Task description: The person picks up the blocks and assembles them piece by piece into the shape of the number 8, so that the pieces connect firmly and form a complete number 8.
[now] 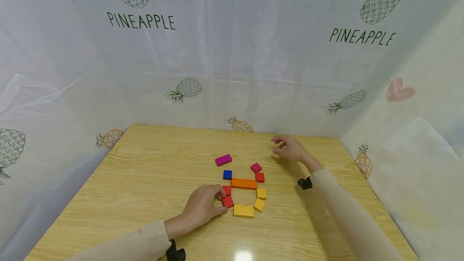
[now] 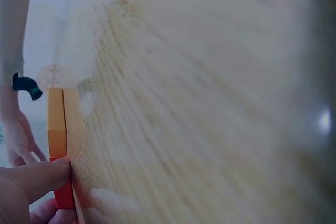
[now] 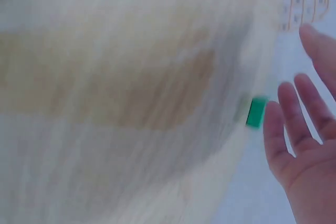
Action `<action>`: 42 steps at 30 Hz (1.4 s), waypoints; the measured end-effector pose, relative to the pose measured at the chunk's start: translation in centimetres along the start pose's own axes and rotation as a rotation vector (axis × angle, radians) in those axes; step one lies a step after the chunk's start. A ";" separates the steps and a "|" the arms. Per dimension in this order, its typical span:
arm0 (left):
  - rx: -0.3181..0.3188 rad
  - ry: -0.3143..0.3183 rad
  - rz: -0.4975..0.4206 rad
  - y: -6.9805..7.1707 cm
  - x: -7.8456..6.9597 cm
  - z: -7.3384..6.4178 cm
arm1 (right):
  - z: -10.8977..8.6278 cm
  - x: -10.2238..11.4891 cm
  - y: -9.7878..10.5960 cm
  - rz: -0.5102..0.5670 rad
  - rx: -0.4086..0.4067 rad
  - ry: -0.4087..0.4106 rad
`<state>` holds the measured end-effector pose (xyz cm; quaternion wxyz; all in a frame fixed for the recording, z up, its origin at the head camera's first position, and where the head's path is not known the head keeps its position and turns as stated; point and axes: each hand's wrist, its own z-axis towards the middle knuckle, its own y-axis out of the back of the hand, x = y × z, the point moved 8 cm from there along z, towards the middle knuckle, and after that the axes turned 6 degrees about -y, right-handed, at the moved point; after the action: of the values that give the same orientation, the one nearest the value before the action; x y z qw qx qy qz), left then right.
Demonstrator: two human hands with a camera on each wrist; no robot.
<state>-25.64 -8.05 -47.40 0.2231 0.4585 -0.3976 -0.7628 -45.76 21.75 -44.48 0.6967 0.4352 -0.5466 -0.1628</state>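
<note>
My left hand (image 1: 204, 206) pinches a red block (image 1: 227, 201) between thumb and fingers at the lower left of a ring of coloured blocks. In the left wrist view, the thumb presses the red block (image 2: 64, 195) beside a yellow-orange block (image 2: 56, 124). Another red block (image 1: 226, 190) lies just above the pinched one. My right hand (image 1: 291, 149) hovers over the table's far right part, fingers spread and holding nothing. Close to its fingertips in the right wrist view is a green block (image 3: 256, 112), which I cannot see in the head view.
The ring also has a long orange block (image 1: 243, 183), a wide yellow block (image 1: 243, 211) and two small yellow blocks (image 1: 261, 193). Above stand a blue block (image 1: 227, 175), a small red block (image 1: 259, 177), a small magenta block (image 1: 255, 167) and a longer magenta block (image 1: 223, 160).
</note>
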 end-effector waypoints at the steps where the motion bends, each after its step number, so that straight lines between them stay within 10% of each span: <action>1: -0.002 0.000 -0.001 0.0 0.0 0.0 | 0.2 -0.3 0.5 -0.005 -0.026 -0.011; 7: -0.001 -0.002 0.002 -0.1 0.1 0.0 | 1.3 -2.1 2.6 -0.043 -0.120 -0.056; 42: 0.006 -0.011 -0.005 -0.3 0.1 0.2 | 3.4 -4.4 1.1 -0.193 -0.039 -0.118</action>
<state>-25.83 -7.93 -47.64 0.2177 0.4559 -0.4001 -0.7646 -50.65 23.97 -46.23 0.6528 0.4616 -0.5390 -0.2650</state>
